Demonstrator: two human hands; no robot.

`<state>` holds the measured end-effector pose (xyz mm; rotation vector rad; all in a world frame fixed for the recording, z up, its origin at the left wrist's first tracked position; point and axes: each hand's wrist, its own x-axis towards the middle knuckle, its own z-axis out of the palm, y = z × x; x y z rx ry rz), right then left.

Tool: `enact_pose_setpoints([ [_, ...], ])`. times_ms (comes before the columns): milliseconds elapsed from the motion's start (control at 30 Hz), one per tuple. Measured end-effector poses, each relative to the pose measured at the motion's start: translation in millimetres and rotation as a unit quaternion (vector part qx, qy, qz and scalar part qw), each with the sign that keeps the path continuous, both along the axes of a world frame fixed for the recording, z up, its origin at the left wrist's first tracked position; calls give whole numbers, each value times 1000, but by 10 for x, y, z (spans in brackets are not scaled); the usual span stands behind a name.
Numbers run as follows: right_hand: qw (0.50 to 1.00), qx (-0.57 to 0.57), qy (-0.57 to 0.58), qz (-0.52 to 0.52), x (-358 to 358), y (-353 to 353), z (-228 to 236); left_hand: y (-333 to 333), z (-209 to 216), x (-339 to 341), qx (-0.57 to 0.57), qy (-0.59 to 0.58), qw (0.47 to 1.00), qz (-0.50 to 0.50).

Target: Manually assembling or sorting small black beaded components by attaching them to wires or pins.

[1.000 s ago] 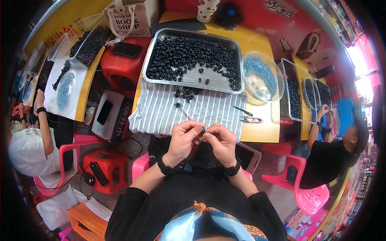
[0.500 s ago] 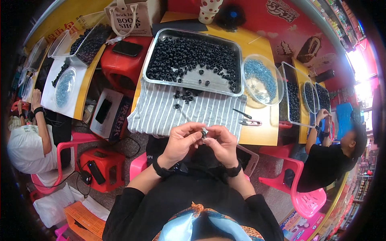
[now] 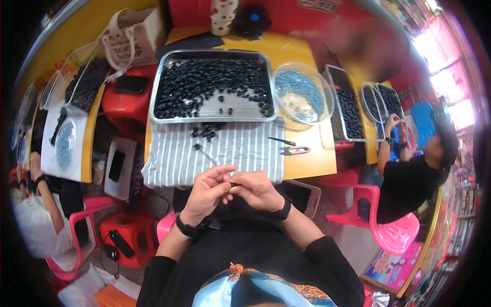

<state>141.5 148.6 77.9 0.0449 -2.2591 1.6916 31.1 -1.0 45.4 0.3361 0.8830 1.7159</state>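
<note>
While my left hand (image 3: 205,197) and right hand (image 3: 258,190) pinch a small dark bead (image 3: 233,185), grip nearly closed, by the near edge of the striped cloth (image 3: 245,151), open worktop (image 3: 317,153) lies right.

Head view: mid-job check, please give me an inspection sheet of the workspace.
Surface: yellow table, partly covered by a striped cloth.
Job's things: metal tray of black beads; clear bowl of small blue pieces; snips beside the cloth.
Clutter: loose beads on the cloth; spotted cup behind the tray; phone left of it.
Hands: right hand pinches a small dark thing, mostly hidden; left hand meets it, grip unclear.
Cables: black plug and cable at the lower-left red stool.
Surroundings: person in white at left, person in black at right.
</note>
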Motion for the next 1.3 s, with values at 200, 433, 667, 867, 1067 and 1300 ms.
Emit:
enact_pose_setpoints([
  [200, 968, 123, -52, -214, 389, 726, 20, 58, 43, 59, -83, 170, 982, 5],
  [433, 846, 142, 15, -514, 674, 1976, 697, -35, -79, -524, -173, 435, 861, 198],
  [667, 929, -123, -73, -343, 412, 934, 11, 121, 53, -645, -257, 692, 644, 200],
  [867, 983, -46, 94, 148, 128, -31, 1063, 92, -14, -628, -237, 699, 650, 181],
  [1067, 919, -73, 226, 315, -64, -422, 1628, 333, 224, -509, -237, 731, 626, 134],
  [1300, 899, -64, 419, 116, -22, -452, 1719, 467, 171, -418, -316, 813, 483, 79],
])
